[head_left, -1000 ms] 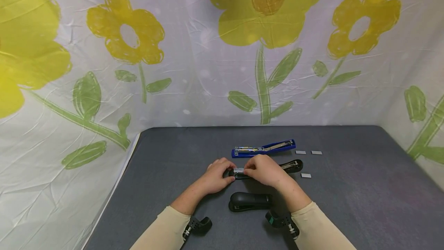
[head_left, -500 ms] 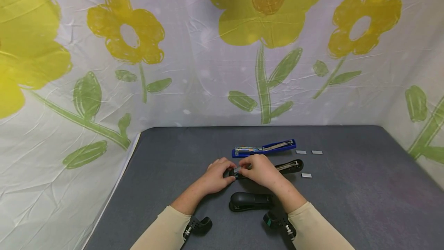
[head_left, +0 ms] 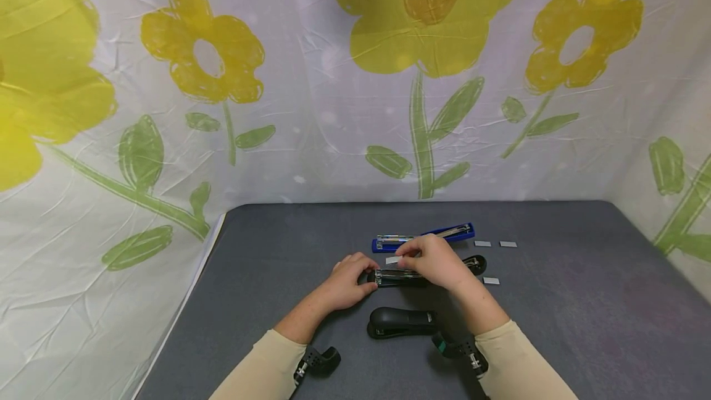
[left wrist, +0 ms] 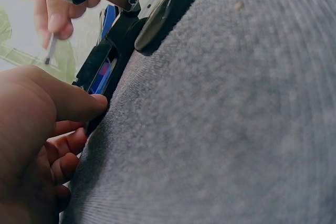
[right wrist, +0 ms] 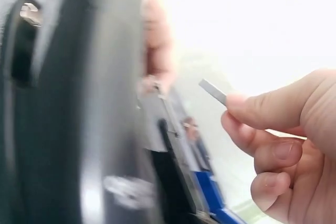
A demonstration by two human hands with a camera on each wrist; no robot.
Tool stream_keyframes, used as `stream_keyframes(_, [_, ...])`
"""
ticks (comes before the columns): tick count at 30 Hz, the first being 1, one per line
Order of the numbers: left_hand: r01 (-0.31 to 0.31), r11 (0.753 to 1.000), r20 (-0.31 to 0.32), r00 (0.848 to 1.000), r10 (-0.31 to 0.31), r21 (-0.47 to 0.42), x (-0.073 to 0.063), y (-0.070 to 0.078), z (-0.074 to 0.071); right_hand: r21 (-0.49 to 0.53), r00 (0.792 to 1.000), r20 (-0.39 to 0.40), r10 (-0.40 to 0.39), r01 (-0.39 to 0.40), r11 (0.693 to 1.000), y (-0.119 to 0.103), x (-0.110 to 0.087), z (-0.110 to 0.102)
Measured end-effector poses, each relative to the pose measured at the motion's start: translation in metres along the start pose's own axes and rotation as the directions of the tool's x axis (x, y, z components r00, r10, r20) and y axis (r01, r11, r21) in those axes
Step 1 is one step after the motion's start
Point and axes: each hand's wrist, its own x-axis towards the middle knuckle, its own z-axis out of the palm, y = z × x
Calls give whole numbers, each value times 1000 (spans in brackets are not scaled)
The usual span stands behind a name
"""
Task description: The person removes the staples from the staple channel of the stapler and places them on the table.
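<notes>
Between the thumb and fingers of my left hand [head_left: 349,283] is the left end of an opened black stapler [head_left: 397,278], which lies on the table with its long tray exposed. In the left wrist view the left thumb [left wrist: 79,100] presses against the stapler's side. My right hand [head_left: 439,262] pinches a short strip of staples [head_left: 393,260] just above and behind that tray, apart from it. The right wrist view shows the strip [right wrist: 212,92] sticking out past the thumb and forefinger. The stapler's middle right part is hidden behind the right hand.
Behind lies an opened blue stapler [head_left: 458,233]. A closed black stapler [head_left: 402,322] sits in front, between the forearms. Loose staple strips lie to the right: two beside the blue stapler [head_left: 482,244] and one near the black one [head_left: 491,281]. A flowered cloth [head_left: 311,141] hangs behind the table.
My right hand first slid left along the black stapler's tray, then rose back and to the right, bringing the staple strip off the tray. The left hand has kept its place.
</notes>
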Motion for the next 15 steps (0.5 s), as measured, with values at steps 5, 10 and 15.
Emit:
stream_keyframes(5, [12, 1000, 6, 1000, -13, 15, 1, 0, -1, 49, 999, -18, 28, -27, 998, 3, -5, -21])
stream_keyframes(10, [-1, 1000, 14, 1000, 1, 12, 1, 2, -1, 62, 998, -42, 49, -46, 997, 9, -14, -37])
stream_keyframes(15, [-5, 1000, 12, 1000, 5, 5, -2, 1, -1, -1, 997, -74, 27, -28, 1000, 15, -27, -45])
